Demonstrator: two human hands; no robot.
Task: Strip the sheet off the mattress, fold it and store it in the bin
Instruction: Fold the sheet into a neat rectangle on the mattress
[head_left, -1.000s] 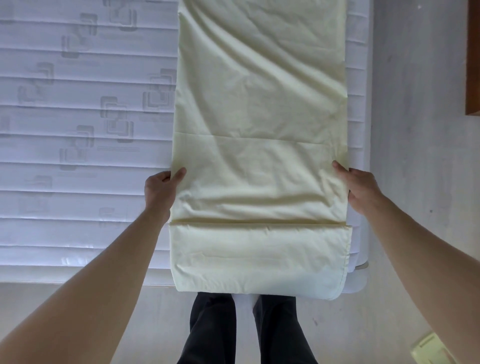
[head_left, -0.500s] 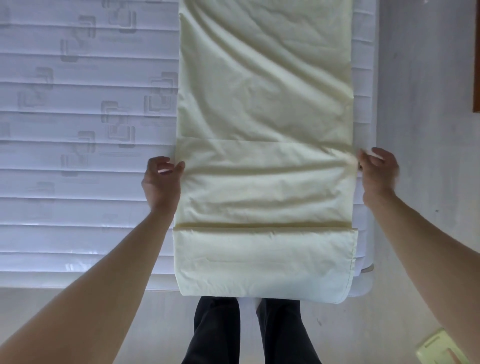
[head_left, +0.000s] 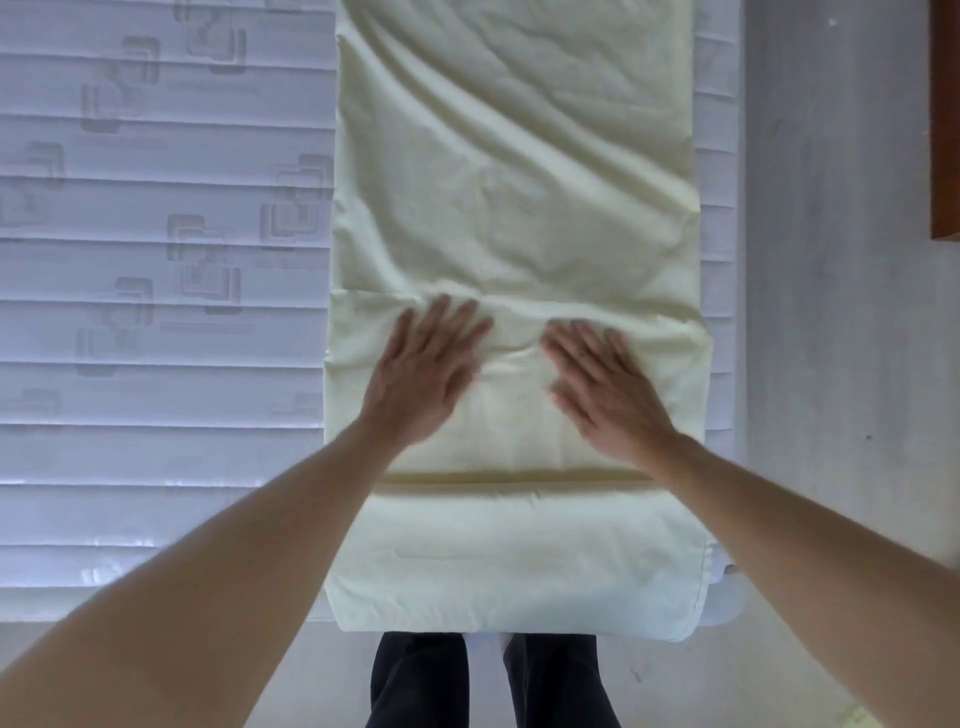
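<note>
On the right side of the bare mattress (head_left: 156, 312) lies the pale yellow sheet (head_left: 514, 182), folded into a long strip running from the near edge off to the far end. Near end is folded over on itself, so there's a thicker band, and its near edge hangs a bit over the mattress. Left hand (head_left: 423, 376) and right hand (head_left: 605, 389) both lie flat on that band, fingers spread, side by side, gripping nothing. Dark trousers (head_left: 488, 680) show at the bottom.

Pale grey floor (head_left: 831, 364) at right; brown wooden furniture edge (head_left: 946, 119) at upper right.
</note>
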